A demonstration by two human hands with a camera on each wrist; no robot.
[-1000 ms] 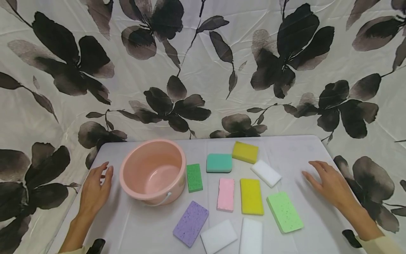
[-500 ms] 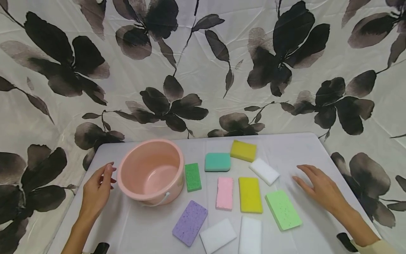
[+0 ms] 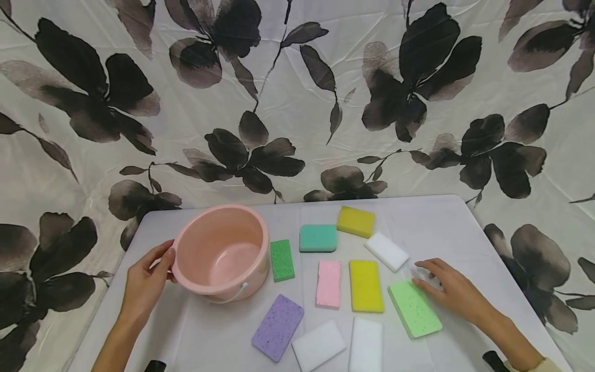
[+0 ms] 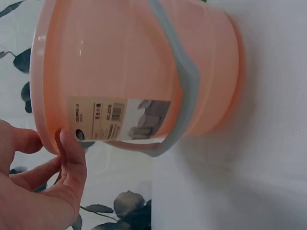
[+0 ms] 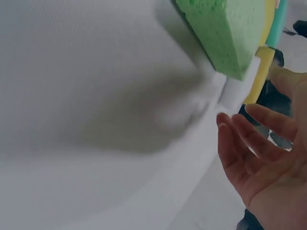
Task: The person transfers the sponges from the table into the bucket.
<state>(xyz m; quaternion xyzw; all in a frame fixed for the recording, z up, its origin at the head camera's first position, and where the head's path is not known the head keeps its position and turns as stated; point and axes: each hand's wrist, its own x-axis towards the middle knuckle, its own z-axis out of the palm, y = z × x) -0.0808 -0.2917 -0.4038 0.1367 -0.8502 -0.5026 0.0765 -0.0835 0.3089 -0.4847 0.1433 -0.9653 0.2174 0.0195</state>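
My left hand (image 3: 141, 284) pinches the rim of a pink bucket (image 3: 223, 227) at its left side. In the left wrist view, the thumb and fingers sit on either side of the rim, near a paper label (image 4: 117, 117) and the grey handle (image 4: 184, 76). My right hand (image 3: 457, 292) hovers with relaxed fingers beside a light green sponge (image 3: 415, 309) and a small white sponge (image 3: 387, 251). The right wrist view shows this hand (image 5: 268, 158) holding nothing, apart from the green sponge (image 5: 225, 33).
Between the hands lie a green sponge (image 3: 282, 260), teal sponge (image 3: 318, 238), pink sponge (image 3: 328, 283), purple sponge (image 3: 278, 327), yellow sponges (image 3: 366, 285) and more white sponges (image 3: 319, 345). A white-covered table (image 3: 209, 341) stands before a floral curtain (image 3: 288, 93).
My left hand has moved right onto the bucket's rim and taken hold of it. The right hand has moved left and nearer, toward the light green sponge.
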